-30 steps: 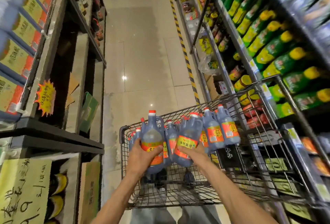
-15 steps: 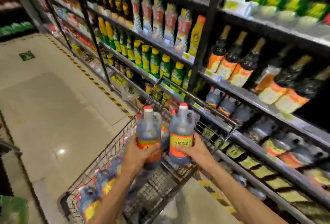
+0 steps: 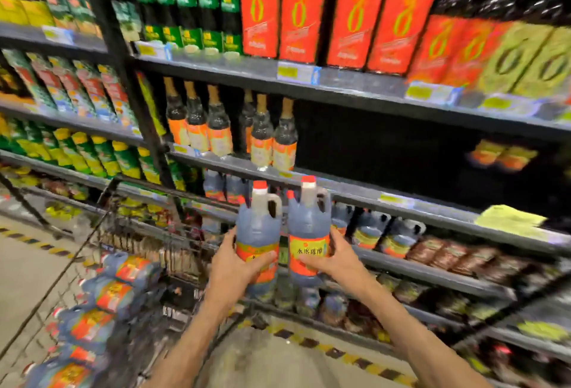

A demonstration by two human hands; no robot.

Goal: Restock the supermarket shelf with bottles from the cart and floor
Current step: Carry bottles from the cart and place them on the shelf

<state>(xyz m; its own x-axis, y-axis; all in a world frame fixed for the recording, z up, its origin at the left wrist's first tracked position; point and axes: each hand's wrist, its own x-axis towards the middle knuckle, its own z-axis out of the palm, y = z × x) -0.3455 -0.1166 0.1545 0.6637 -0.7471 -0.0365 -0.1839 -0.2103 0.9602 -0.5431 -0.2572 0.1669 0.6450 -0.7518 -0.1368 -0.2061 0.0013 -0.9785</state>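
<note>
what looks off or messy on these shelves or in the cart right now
The cart's bottles lie tumbled on their sides, not upright. The middle shelf has a dark gap to the right of its tall bottles. A yellow tag sits askew on a shelf edge. Both held bottles are upright; no spill shows.

yellow sign, striped floor tape
</note>
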